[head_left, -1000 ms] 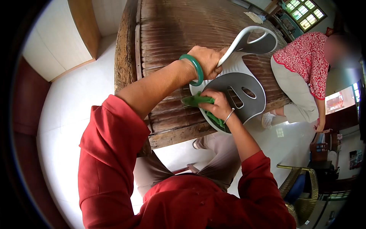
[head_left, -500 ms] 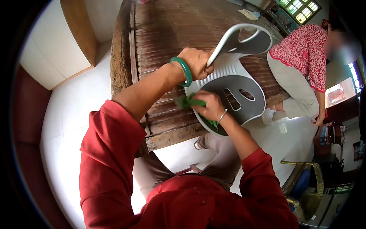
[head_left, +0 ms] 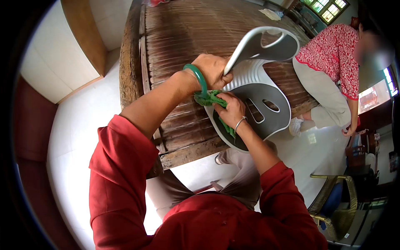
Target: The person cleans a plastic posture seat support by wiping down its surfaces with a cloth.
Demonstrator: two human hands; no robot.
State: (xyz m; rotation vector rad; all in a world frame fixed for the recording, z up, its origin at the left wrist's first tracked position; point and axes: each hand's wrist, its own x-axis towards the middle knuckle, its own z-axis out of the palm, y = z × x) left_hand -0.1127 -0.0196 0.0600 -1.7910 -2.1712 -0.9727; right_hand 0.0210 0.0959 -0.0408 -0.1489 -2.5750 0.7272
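A curved white-and-grey plastic seat (head_left: 260,89) with cut-out slots stands on the slatted bamboo platform (head_left: 179,37), its back raised. My left hand (head_left: 212,70), with a green bangle (head_left: 201,81) at the wrist, is closed around the left edge of the seat's back. In my right hand (head_left: 232,108) is a bunched green cloth (head_left: 208,98), pressed near the left rim of the seat. Part of the cloth hangs below the fingers, over the grey surface. Some of the seat's left side is hidden behind my right hand.
To the right, another person in a red patterned top (head_left: 329,54) sits at the platform's edge, leaning over. A metal-framed chair (head_left: 346,204) stands at lower right. White cabinets (head_left: 54,54) are on the left. A pale cloth (head_left: 271,15) lies at the platform's far end.
My right hand has moved up along the seat's left rim with the green cloth, closer to my left wrist. My left hand keeps its hold on the seat's back.
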